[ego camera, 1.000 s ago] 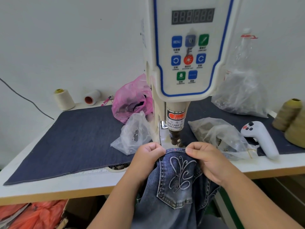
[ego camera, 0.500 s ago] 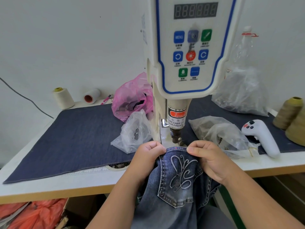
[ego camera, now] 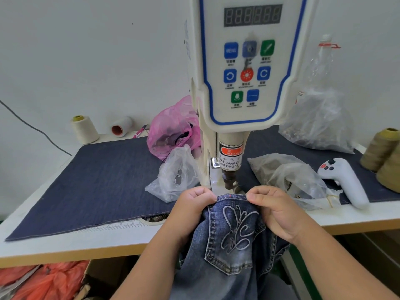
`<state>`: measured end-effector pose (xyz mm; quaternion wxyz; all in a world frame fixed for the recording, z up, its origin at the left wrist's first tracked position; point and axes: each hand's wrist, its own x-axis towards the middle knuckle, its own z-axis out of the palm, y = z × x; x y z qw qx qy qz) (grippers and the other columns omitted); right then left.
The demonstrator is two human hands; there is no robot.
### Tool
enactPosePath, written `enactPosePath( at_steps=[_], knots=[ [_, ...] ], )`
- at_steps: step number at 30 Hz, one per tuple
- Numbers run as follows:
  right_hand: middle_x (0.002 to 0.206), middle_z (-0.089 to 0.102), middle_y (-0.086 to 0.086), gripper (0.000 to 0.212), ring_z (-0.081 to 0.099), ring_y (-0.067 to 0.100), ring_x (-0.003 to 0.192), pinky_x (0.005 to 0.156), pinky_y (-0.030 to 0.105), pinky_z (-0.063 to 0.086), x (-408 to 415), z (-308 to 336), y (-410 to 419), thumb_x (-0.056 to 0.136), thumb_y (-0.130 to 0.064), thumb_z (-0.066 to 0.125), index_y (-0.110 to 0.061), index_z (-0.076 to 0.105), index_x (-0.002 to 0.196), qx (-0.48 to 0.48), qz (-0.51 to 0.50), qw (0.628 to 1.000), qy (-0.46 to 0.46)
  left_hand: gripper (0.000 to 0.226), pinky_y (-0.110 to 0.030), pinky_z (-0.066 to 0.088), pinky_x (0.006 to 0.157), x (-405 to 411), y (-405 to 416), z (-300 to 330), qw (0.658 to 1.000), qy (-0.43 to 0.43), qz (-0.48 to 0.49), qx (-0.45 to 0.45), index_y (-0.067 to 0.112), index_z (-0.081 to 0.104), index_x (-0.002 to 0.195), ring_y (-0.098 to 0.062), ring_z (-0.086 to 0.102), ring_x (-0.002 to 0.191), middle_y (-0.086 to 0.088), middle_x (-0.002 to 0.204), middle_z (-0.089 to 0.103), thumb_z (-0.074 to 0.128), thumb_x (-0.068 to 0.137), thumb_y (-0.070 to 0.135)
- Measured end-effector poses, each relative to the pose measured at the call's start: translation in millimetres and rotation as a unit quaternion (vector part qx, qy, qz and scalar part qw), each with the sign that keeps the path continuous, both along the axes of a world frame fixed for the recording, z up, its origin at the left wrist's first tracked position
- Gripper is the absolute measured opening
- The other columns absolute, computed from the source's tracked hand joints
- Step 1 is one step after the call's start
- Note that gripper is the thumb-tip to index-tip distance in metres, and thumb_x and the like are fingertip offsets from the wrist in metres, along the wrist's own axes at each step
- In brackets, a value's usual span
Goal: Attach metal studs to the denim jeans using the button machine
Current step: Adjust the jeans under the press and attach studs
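Both hands, left hand (ego camera: 195,205) and right hand (ego camera: 273,210), pinch the top edge of the jeans' back pocket (ego camera: 234,230) just before the button machine's punch (ego camera: 230,180); best keep the denim taut, the red mark centred underneath and fingers clear

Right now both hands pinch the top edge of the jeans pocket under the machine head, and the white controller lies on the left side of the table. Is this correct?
Not quite. The white controller lies on the right side of the table, as the head view shows. The left hand and right hand do pinch the jeans pocket edge under the machine head.
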<state>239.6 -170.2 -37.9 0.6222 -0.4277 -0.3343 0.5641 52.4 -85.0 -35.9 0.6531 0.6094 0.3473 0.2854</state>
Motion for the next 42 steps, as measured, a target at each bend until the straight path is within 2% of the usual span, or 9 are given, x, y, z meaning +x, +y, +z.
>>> enactPosePath(
  at_steps=[11,18,34,42],
  knots=[
    [0.063,0.064,0.012,0.012,0.063,0.017,0.06,0.059,0.025,0.054,-1.1,0.0,-0.1,0.071,-0.004,0.063,-0.005,0.071,0.062,-0.004,-0.016,1.0,-0.006,0.009,-0.025,0.041,0.055,2.7,0.8,-0.3,1.0,-0.002,0.017,0.003,0.018,0.061,0.061,-0.013,0.047,0.056,-0.003,0.061,0.052,0.064,0.067,0.024],
    [0.064,0.066,0.011,0.013,0.064,0.017,0.06,0.058,0.025,0.054,-0.4,-0.5,0.0,0.072,-0.005,0.064,-0.006,0.072,0.063,-0.008,-0.006,1.0,-0.012,0.021,-0.031,0.04,0.061,2.2,1.2,-1.9,1.0,-0.011,0.015,-0.005,0.018,0.062,0.062,-0.018,0.049,0.061,-0.009,0.067,0.053,0.07,0.054,0.036],
    [0.064,0.064,0.011,0.014,0.062,0.016,0.059,0.057,0.024,0.053,-0.9,-1.0,1.2,0.075,-0.007,0.063,-0.007,0.07,0.063,-0.016,-0.003,1.0,-0.018,0.023,-0.031,0.04,0.062,2.2,3.0,-2.9,1.0,-0.004,0.012,0.003,0.018,0.062,0.062,-0.018,0.047,0.064,-0.01,0.068,0.051,0.068,0.055,0.04],
    [0.065,0.064,0.011,0.011,0.062,0.015,0.06,0.057,0.024,0.053,-0.8,-1.9,1.2,0.074,-0.008,0.063,-0.005,0.069,0.065,-0.017,-0.009,1.0,-0.018,0.021,-0.035,0.039,0.072,2.5,3.4,-1.8,1.0,0.0,0.018,0.008,0.02,0.063,0.061,-0.021,0.048,0.071,-0.01,0.07,0.053,0.066,0.055,0.04]
  ],
)
